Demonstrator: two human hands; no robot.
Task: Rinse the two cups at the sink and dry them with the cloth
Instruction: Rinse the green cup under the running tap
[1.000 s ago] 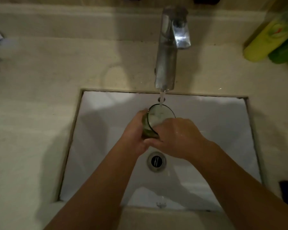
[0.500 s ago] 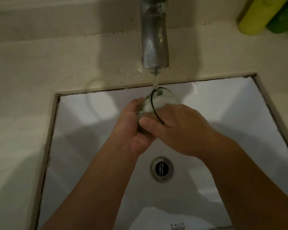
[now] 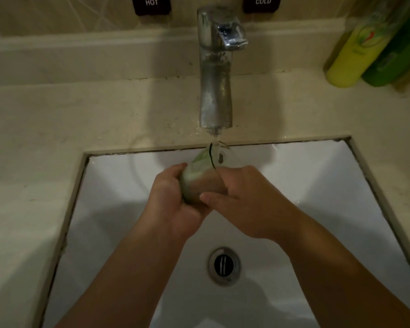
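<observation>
Both my hands hold one cup (image 3: 200, 172) over the sink (image 3: 341, 185), near its back edge under the tap (image 3: 215, 91). My left hand (image 3: 171, 200) wraps the base, my right hand (image 3: 244, 197) closes on the side. Its long axis tilts up and away from me, mouth meeting the stream. Two bottles (image 3: 355, 50) stand at the bench's far right corner, well clear. Neither cloth nor second cup is in view.
</observation>
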